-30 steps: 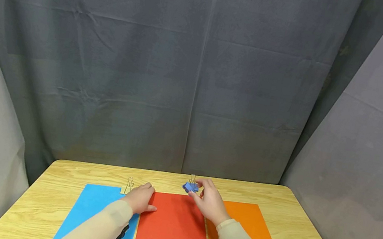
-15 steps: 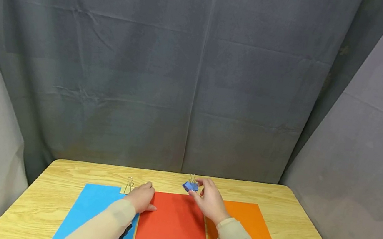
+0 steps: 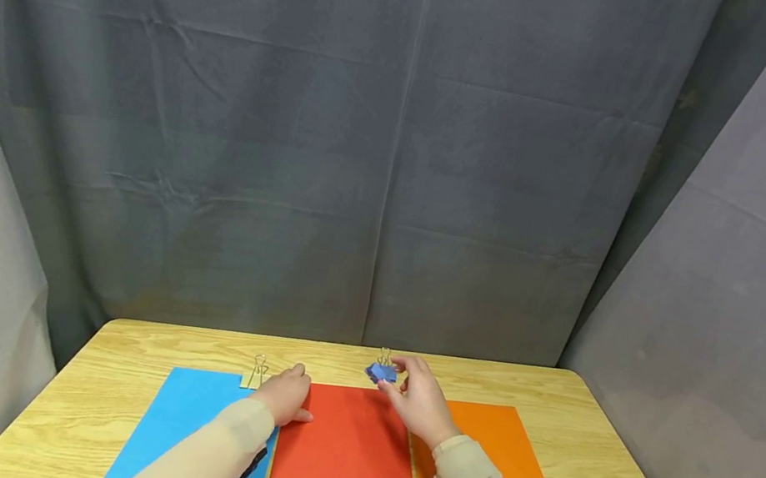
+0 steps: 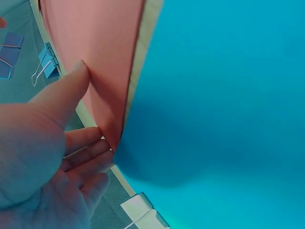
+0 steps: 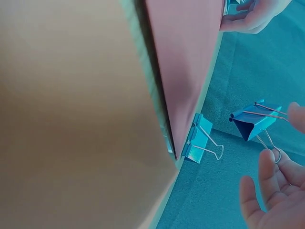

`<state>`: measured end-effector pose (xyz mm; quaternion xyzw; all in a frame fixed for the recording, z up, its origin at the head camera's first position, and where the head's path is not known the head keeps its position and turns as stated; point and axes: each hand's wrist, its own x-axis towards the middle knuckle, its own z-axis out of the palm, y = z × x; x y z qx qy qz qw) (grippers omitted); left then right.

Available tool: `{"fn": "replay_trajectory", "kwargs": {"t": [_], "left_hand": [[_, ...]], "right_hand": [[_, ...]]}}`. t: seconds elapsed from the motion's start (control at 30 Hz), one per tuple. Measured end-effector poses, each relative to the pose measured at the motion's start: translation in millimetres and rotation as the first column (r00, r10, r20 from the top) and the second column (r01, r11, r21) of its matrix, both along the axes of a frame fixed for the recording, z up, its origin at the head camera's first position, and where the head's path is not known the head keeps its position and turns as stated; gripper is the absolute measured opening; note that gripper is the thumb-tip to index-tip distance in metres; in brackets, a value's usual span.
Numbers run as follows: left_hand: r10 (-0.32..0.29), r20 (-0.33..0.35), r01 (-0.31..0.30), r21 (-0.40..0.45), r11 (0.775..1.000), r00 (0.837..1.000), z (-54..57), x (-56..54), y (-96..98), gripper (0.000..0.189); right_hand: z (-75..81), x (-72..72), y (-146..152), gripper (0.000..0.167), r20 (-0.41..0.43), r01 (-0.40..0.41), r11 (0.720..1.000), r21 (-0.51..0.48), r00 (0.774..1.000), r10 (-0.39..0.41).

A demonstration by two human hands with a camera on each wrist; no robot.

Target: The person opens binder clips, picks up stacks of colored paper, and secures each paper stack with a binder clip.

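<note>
My right hand pinches a blue binder clip by its wire handles, its mouth facing the sheets. A second blue binder clip is clamped on the far edge of the red sheet, at the corner near the orange sheet; in the head view my right hand hides it. My left hand rests at the red sheet's far left corner, with the thumb over its surface and the other fingertips at its edge. A pale yellow binder clip sits on the blue sheet's far edge, beside my left hand.
The blue sheet lies left of the red one and the orange sheet lies right of it, with narrow wooden gaps between. Beyond the far edge of the wooden table hangs a grey curtain; pale cloth hangs at the side.
My left hand has shifted very slightly at the corner. The right hand keeps its grip on the blue binder clip and stays almost in place.
</note>
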<state>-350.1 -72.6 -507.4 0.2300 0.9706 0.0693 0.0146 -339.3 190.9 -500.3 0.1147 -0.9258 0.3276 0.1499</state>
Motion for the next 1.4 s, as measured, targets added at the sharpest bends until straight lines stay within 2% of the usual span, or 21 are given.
{"fn": "replay_trajectory", "kwargs": {"t": [0.47, 0.8, 1.13, 1.4], "left_hand": [[-0.002, 0.004, 0.002, 0.004, 1.000, 1.000, -1.4, 0.1, 0.3, 0.052], [-0.005, -0.003, 0.005, 0.005, 1.000, 1.000, 6.2, 6.0, 1.6, 0.049], [-0.022, 0.023, 0.022, 0.001, 1.000, 1.000, 5.6, 3.5, 2.8, 0.055], [-0.028, 0.011, 0.028, -0.014, 1.000, 1.000, 2.0, 0.7, 3.0, 0.055]], "right_hand": [[1.2, 1.2, 0.5, 0.052, 0.002, 0.006, 1.000, -0.006, 1.000, -0.006], [-2.9, 0.0, 0.8, 0.051, -0.002, 0.010, 1.000, -0.002, 1.000, -0.010], [-3.8, 0.1, 0.4, 0.048, 0.010, 0.007, 1.000, -0.011, 1.000, -0.006], [-3.3, 0.5, -0.5, 0.049, 0.014, 0.019, 1.000, 0.005, 1.000, -0.019]]}}
